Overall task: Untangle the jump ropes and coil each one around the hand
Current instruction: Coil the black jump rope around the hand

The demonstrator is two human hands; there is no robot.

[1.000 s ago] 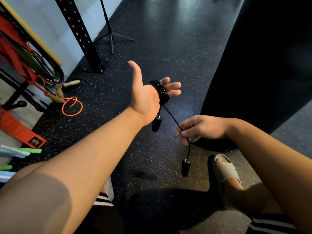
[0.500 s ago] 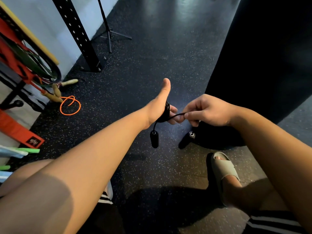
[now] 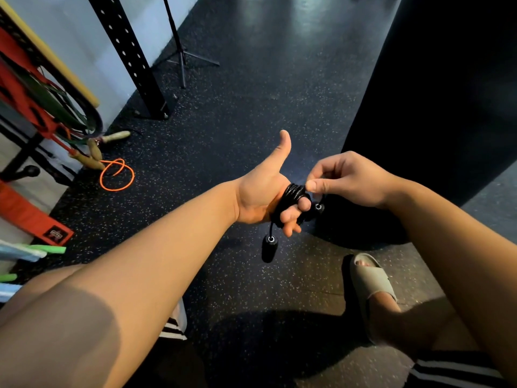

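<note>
A black jump rope [image 3: 292,196] is wound in several loops round the fingers of my left hand [image 3: 261,191], whose thumb points up and whose fingers bend over the coil. One black handle [image 3: 269,248] dangles on a short length below that hand. The other handle [image 3: 318,207] hangs just right of the coil, under my right hand [image 3: 345,179]. That hand pinches the rope's end between thumb and forefinger right at the coil. An orange jump rope [image 3: 116,175] with wooden handles [image 3: 93,154] lies on the floor at the left.
A red rack [image 3: 30,107] hung with bands stands at the left, beside a black perforated post [image 3: 131,57] and a tripod stand [image 3: 181,54]. A large black bag [image 3: 436,107] fills the right. My sandalled foot [image 3: 370,281] is on the speckled rubber floor.
My left hand turned from palm-up to thumb-up and its fingers bent. My right hand rose from below, winding the last slack on; the free handle came up beside the coil.
</note>
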